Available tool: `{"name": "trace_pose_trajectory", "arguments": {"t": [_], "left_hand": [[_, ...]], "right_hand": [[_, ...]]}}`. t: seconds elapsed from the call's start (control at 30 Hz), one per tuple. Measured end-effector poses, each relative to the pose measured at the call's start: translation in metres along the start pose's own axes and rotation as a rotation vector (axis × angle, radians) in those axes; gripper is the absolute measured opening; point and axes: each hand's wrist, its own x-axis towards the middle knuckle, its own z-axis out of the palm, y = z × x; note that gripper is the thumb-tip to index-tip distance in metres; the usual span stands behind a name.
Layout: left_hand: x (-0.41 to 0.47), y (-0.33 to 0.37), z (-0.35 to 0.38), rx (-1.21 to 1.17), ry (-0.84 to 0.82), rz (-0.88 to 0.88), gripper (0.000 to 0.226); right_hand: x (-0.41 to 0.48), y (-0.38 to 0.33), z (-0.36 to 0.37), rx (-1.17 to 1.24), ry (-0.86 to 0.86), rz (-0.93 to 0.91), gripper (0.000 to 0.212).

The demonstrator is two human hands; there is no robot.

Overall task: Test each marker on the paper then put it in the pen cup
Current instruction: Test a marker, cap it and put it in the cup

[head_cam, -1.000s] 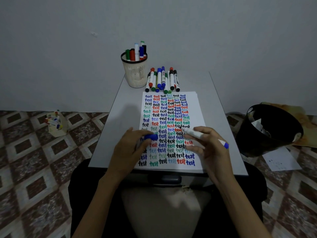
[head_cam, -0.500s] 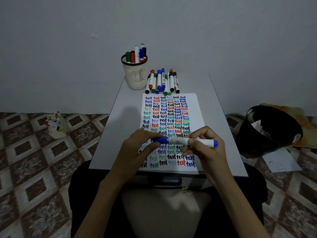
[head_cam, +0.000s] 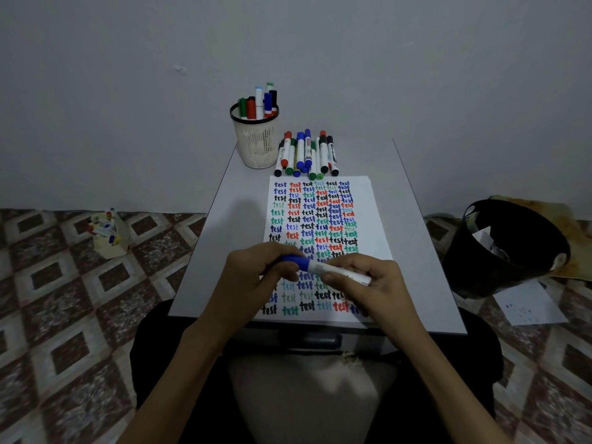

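A white marker with a blue cap [head_cam: 323, 268] lies level between both hands, above the lower part of the paper [head_cam: 368, 216]. My left hand [head_cam: 256, 277] grips the blue cap end. My right hand [head_cam: 368, 283] holds the white barrel. The paper is covered with rows of the word "test" in several colours. A cream mesh pen cup [head_cam: 255, 145] with a black rim stands at the table's far left, with several markers upright in it. A pile of capped markers [head_cam: 306, 153] lies right of the cup, above the paper.
The small grey table [head_cam: 224, 225] ends at my lap. A black waste bin [head_cam: 506, 251] stands on the floor at the right with loose paper [head_cam: 528, 304] beside it. A cream holder with markers [head_cam: 107, 233] sits on the tiled floor at the left.
One second ago the cap was off in my left hand and the marker apart in my right. The two came together, and the cap now sits on the marker's tip.
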Motion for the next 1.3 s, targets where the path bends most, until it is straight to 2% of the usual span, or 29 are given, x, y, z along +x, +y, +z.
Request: {"name": "trace_pose_trajectory", "arguments": {"t": [0.1,0.23,0.27,0.37,0.43,0.5,0.57,0.63,0.67,0.77,0.9,1.0,1.07,1.17,1.23,1.3], "left_hand": [[0.002,-0.003,-0.002,0.043,-0.047,0.054,0.016],[0.008,-0.011,-0.011,0.044,-0.082,0.078,0.022],[0.010,-0.013,-0.014,0.039,-0.072,0.076,0.022],[0.015,-0.022,-0.020,0.032,-0.038,0.067,0.024],[0.017,-0.031,-0.022,0.044,0.001,0.023,0.026],[0.012,-0.042,-0.021,0.034,0.044,-0.113,0.036],[0.001,-0.056,-0.017,0.071,0.024,-0.301,0.060],[-0.010,-0.070,-0.010,0.212,-0.070,-0.403,0.085],[-0.012,-0.073,-0.008,0.282,-0.117,-0.404,0.089],[-0.009,-0.074,-0.004,0.458,-0.227,-0.349,0.082],[-0.010,-0.075,-0.004,0.538,-0.252,-0.330,0.076],[-0.010,-0.076,-0.003,0.528,-0.240,-0.334,0.079],[-0.009,-0.077,-0.003,0.547,-0.241,-0.334,0.079],[-0.009,-0.076,-0.003,0.541,-0.232,-0.337,0.079],[-0.009,-0.075,-0.003,0.532,-0.230,-0.338,0.081],[-0.009,-0.076,-0.003,0.538,-0.233,-0.340,0.082]], "right_hand": [[0.000,0.004,0.002,0.009,0.010,0.014,0.007],[0.009,0.006,-0.002,-0.018,-0.064,0.044,0.013],[0.015,0.004,-0.002,-0.098,-0.078,0.013,0.014],[0.039,-0.003,0.000,-0.563,-0.131,-0.170,0.019],[0.056,-0.010,0.004,-0.719,-0.200,-0.260,0.022],[0.076,-0.016,0.010,-0.901,-0.263,-0.327,0.023],[0.102,-0.020,0.015,-0.998,-0.268,-0.255,0.024],[0.133,-0.023,0.017,-0.930,-0.208,-0.170,0.029],[0.149,-0.026,0.017,-0.868,-0.158,-0.157,0.031],[0.198,-0.041,0.020,-0.599,0.026,-0.171,0.029],[0.254,-0.059,0.036,-0.332,0.290,-0.275,0.023],[0.283,-0.065,0.052,-0.329,0.419,-0.331,0.026],[0.297,-0.060,0.060,-0.483,0.418,-0.294,0.027],[0.309,-0.042,0.069,-0.682,0.320,-0.216,0.029],[0.312,-0.034,0.070,-0.728,0.252,-0.174,0.032],[0.306,-0.030,0.064,-0.657,0.226,-0.145,0.040]]}}
